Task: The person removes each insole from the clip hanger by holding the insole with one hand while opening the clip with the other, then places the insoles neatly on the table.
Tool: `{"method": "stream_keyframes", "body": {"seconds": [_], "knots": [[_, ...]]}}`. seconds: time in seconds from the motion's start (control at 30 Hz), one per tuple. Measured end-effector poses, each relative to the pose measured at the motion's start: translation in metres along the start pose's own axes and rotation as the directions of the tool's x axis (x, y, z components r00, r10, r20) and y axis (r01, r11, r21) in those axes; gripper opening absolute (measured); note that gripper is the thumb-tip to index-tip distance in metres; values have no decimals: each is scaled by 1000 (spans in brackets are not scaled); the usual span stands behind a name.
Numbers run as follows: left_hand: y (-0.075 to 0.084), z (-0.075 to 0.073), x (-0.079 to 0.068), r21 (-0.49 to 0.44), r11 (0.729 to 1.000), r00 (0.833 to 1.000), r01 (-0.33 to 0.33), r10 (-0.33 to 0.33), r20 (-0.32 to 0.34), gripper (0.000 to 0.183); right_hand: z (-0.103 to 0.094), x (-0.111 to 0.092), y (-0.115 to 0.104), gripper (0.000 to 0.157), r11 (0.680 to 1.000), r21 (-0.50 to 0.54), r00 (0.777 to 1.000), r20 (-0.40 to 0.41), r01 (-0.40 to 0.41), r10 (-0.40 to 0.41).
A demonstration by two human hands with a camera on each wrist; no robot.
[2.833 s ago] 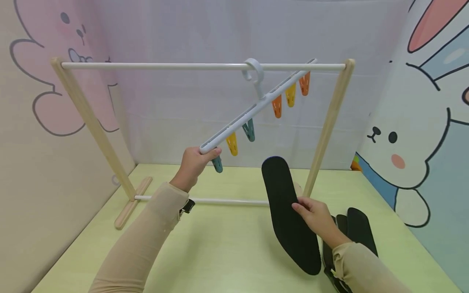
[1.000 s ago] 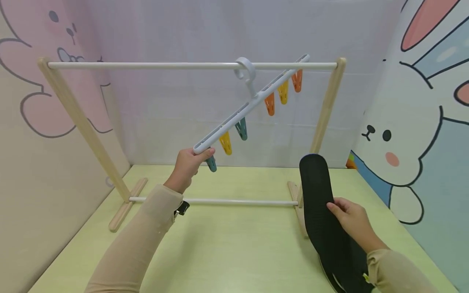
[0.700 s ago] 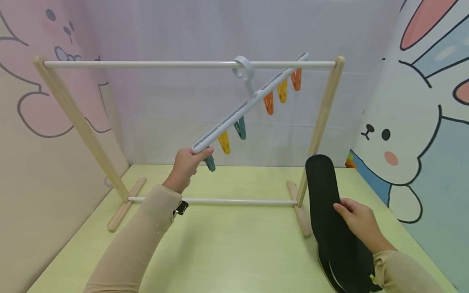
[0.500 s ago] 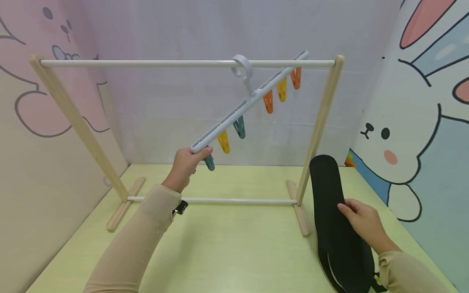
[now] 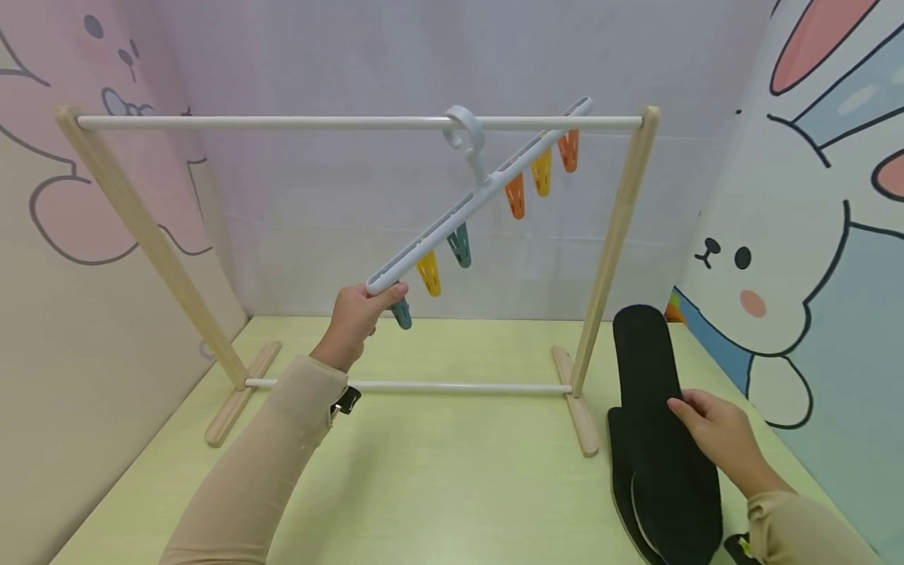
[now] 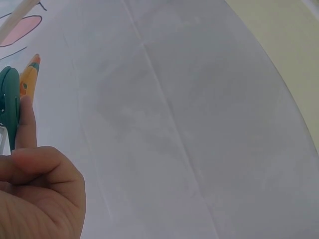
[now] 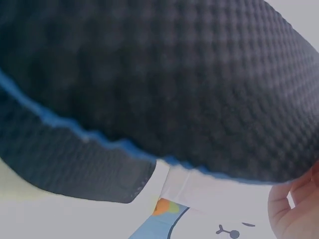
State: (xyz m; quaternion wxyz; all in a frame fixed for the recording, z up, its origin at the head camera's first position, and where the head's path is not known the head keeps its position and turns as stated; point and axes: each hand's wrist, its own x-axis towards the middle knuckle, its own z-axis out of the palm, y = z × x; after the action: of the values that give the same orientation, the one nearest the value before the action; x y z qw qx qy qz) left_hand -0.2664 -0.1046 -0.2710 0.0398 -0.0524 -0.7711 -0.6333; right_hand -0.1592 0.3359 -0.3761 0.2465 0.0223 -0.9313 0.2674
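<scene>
My left hand (image 5: pixel 353 322) grips the low end of a white clip hanger (image 5: pixel 452 220), with a blue-green clip (image 5: pixel 401 314) right at the fingers. The hanger tilts up to the right, its hook looped over the rack's top bar. Green, yellow and orange clips hang along its underside. In the left wrist view, a green clip (image 6: pixel 9 104) stands beside the raised finger. At the right, my right hand (image 5: pixel 727 435) pinches the edge of a long black insole (image 5: pixel 650 369). It overlaps another black insole (image 5: pixel 621 455), partly hidden beneath. The right wrist view shows the held insole's textured face (image 7: pixel 174 89) and blue edge.
A drying rack with a white top bar (image 5: pixel 282 123), wooden posts (image 5: pixel 614 251) and a low white bar (image 5: pixel 459 387) stands on the pale green table (image 5: pixel 438 479). Its right foot (image 5: pixel 582 416) lies left of the insoles. Walls with cartoon drawings close in both sides.
My right hand has carried the insole from in front of the rack to the right, over the other insoles, and slightly lower. The left hand keeps its grip on the hanger.
</scene>
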Motion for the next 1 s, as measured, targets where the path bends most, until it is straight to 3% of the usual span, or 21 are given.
{"method": "stream_keyframes", "body": {"seconds": [0.33,0.73,0.83,1.0], "knots": [[0,-1,0,-21,1000,1000,14,-14,8,27,-9,3,12,23,993,-113,997,53,-47,53],[-1,0,1,-27,1000,1000,13,-13,15,27,-18,-1,28,25,987,-126,984,131,-102,119],[-1,0,1,-27,1000,1000,4,-4,19,27,-22,-2,33,30,981,-118,969,181,-151,171],[-1,0,2,-21,1000,1000,-4,4,23,26,-24,-7,43,42,960,-94,919,280,-263,279]]}}
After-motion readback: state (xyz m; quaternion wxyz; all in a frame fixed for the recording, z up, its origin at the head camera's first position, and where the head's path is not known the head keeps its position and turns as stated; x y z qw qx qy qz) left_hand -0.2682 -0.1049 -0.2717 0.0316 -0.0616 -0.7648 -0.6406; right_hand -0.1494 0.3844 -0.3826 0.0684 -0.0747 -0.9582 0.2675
